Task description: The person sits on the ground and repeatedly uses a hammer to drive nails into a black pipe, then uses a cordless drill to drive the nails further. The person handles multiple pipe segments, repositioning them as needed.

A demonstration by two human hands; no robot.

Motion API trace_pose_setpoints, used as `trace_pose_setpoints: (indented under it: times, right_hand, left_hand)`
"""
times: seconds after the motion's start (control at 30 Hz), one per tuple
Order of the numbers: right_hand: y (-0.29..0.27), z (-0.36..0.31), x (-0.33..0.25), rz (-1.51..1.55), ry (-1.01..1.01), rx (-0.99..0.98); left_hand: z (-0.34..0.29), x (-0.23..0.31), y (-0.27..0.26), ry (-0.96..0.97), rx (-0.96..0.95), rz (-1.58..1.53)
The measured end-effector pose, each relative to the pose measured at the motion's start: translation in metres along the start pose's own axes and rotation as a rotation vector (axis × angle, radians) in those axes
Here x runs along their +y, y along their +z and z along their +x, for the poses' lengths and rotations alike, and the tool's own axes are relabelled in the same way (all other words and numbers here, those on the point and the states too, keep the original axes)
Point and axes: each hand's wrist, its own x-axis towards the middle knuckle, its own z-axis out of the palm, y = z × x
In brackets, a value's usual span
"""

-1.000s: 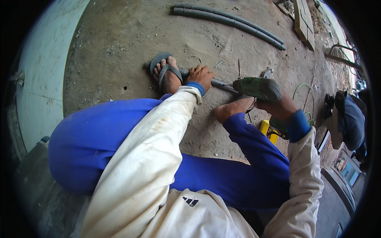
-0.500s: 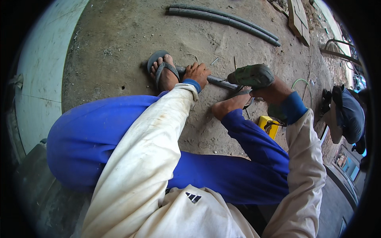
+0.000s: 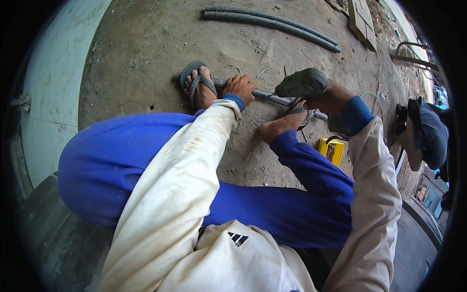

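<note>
A grey pipe (image 3: 272,98) lies crosswise on the dirt floor at my feet. My left hand (image 3: 240,89) is closed over it, just right of my left foot in its dark flip-flop (image 3: 194,71). My right hand (image 3: 331,99) grips a worn dark-green power drill (image 3: 304,83) by the handle, its nose pointing left above the pipe. Whether the drill's tip touches the pipe I cannot tell. My right foot (image 3: 284,121), also in a flip-flop, rests by the pipe's right part, and the pipe's end shows beyond it.
Two longer grey pipes (image 3: 272,23) lie side by side farther off. A yellow open box (image 3: 331,152) with small pieces inside stands near my right forearm. A dark cap (image 3: 428,136), a thin green cable (image 3: 377,97) and a wooden board (image 3: 362,24) are to the right. Pale panels (image 3: 53,87) line the left.
My right hand and the drill have shifted slightly away from me and to the left. More of the pipe's right end now shows. My left hand still holds the pipe.
</note>
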Motion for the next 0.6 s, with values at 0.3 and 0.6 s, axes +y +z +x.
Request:
trace_pose_setpoints:
  times: [0.3,0.6]
  right_hand:
    - [-0.003,0.009,-0.013,-0.179,-0.1,-0.061]
    - [-0.007,-0.003,-0.022,-0.091,0.023,-0.002]
  left_hand:
    - [0.0,0.002,0.001,-0.036,-0.015,0.006]
    - [0.006,0.006,-0.008,0.012,-0.084,0.053]
